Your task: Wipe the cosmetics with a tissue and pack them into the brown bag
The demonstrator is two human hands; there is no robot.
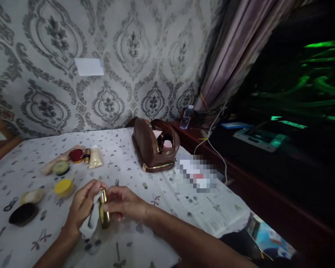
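My right hand (128,203) grips a shiny gold cosmetic tube (105,219), held nearly upright over the patterned cloth. A whitish wiping cloth (91,222) is bunched in my left hand (82,201), right beside the tube. Both hands meet at the tube's upper end, where some fingertips are hidden. Just beyond my left hand lies a round yellow container (64,188). Farther left are a dark oval brush or pad (24,214) and a cream-coloured item (32,196), both blurred.
At the back sits an open brown cosmetic bag (146,145) with items inside. A cream tube (95,158), red compact (76,155), small gold-and-black tube (87,156) and green round container (60,168) lie back left. A clear bottle (186,118) and white cable (216,154) are at right.
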